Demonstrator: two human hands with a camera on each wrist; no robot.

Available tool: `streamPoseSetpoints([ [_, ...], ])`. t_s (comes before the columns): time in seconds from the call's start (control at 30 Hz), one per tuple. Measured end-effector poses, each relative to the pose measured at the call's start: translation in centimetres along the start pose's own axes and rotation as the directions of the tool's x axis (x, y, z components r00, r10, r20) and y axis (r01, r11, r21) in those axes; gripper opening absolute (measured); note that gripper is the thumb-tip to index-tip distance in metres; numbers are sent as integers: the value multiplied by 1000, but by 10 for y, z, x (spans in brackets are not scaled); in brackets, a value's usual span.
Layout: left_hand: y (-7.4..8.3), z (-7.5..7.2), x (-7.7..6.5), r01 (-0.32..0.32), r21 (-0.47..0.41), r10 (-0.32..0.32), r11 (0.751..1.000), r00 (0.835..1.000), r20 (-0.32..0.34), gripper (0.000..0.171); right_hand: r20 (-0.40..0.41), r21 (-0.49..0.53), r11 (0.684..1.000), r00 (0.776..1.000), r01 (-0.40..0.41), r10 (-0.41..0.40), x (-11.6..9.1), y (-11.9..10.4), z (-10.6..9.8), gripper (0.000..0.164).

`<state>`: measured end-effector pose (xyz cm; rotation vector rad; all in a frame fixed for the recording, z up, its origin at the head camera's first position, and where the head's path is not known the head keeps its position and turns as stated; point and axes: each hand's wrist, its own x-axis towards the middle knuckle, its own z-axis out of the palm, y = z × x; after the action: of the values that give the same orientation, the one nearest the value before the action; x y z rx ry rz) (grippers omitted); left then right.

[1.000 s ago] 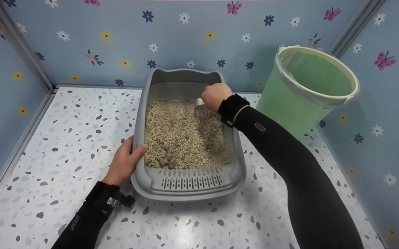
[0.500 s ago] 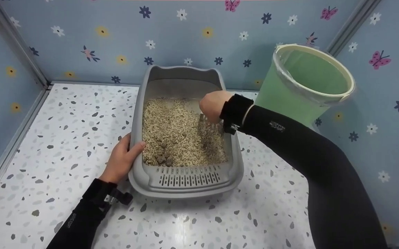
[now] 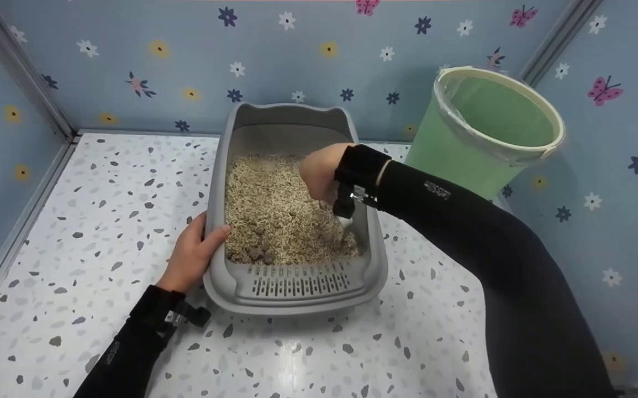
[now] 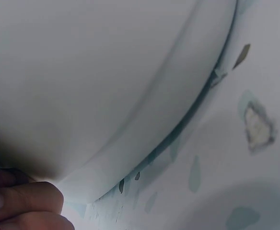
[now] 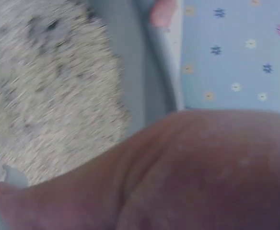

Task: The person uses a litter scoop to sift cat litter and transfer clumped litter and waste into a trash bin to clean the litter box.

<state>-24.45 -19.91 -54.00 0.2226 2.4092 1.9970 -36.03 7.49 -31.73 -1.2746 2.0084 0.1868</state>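
Observation:
A grey litter box [image 3: 296, 305] stands on the speckled floor, filled with pale, grainy litter [image 3: 266, 199]. My left hand [image 3: 189, 257] grips its left rim, thumb over the edge; in the left wrist view the curled fingers [image 4: 29, 199] lie against the outer wall. Over the right half of the litter, my right hand [image 3: 321, 170] holds a litter scoop [image 3: 345, 222], mostly hidden behind the hand and wrist strap. Its light grey end dips into the litter close to the right wall. A few dark clumps [image 3: 258, 253] lie at the front left of the litter.
A light green bin [image 3: 451, 149] with a clear liner stands right of the box, near the back corner. Blue flowered panels [image 3: 274, 50] enclose the back and both sides. White speckled floor [image 3: 109, 221] surrounds the box.
My right hand has moved left and a little down in the head view, and the scoop has come forward through the litter along the right side. My left hand keeps hold of the rim.

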Motion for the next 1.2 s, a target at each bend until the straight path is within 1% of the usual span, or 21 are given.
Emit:
streamPoseSetpoints([
  [0.03,0,0,0,1,3,-1,1000,1000,-2,67,22,-38,974,975,-221,222,0,-10,-5,39],
  [0.07,0,-1,0,1,8,-1,1000,1000,-4,67,29,-75,928,929,-365,368,3,-17,-9,39],
  [0.1,0,-1,0,1,14,0,1000,1000,-6,68,23,-98,915,918,-393,396,6,-21,-12,38],
  [0.13,0,-1,0,2,18,-2,1000,1000,-6,68,12,-98,901,905,-422,425,8,-26,-15,39],
  [0.17,1,-1,-1,4,23,-4,1000,1000,-4,68,3,-100,894,898,-437,440,10,-30,-17,39],
  [0.23,1,0,0,5,34,-5,999,1000,-1,69,-14,-76,892,895,-446,446,13,-37,-20,39],
  [0.27,2,0,0,5,35,-5,999,1000,-1,69,-18,-65,895,897,-442,442,14,-40,-21,38],
  [0.3,2,0,0,6,31,-6,1000,1000,0,69,-33,-34,895,896,-445,444,15,-43,-22,38],
  [0.4,3,0,0,6,0,-6,1000,1000,3,69,-60,10,899,897,-439,438,18,-54,-26,38],
  [0.53,3,1,0,5,-40,-5,999,1000,8,66,-97,20,905,900,-426,426,23,-66,-30,39],
  [0.57,3,2,0,6,-43,-6,999,1000,9,66,-99,39,904,899,-426,427,23,-67,-31,39],
  [0.63,3,3,0,6,-39,-6,999,1000,15,66,-123,43,905,896,-424,426,21,-68,-32,41],
  [0.67,3,3,0,5,-34,-5,999,1000,18,66,-132,68,899,889,-432,438,18,-68,-33,41],
  [0.77,2,2,1,1,-25,-1,1000,1000,19,67,-170,63,891,875,-449,453,7,-63,-34,42],
  [0.87,2,1,2,-10,6,10,1000,1000,6,67,-191,2,883,866,-470,462,-3,-54,-33,39],
  [0.93,2,1,3,-15,25,15,1000,1000,3,67,-195,-49,874,863,-483,466,-5,-45,-29,38],
  [1.0,2,1,4,-20,39,20,999,1000,3,67,-194,-66,856,848,-512,492,-2,-35,-23,37],
  [1.03,2,1,4,-19,36,19,999,1000,3,67,-196,-73,845,838,-530,509,1,-30,-19,37],
  [1.1,1,1,2,-17,26,17,1000,1000,5,67,-199,-85,831,826,-550,527,9,-19,-13,37],
  [1.13,1,1,2,-17,23,16,1000,1000,4,67,-195,-83,828,823,-555,533,13,-14,-10,37],
  [1.2,0,0,1,-18,20,18,1000,1000,-1,66,-185,-79,831,828,-550,530,22,-6,-6,37],
])
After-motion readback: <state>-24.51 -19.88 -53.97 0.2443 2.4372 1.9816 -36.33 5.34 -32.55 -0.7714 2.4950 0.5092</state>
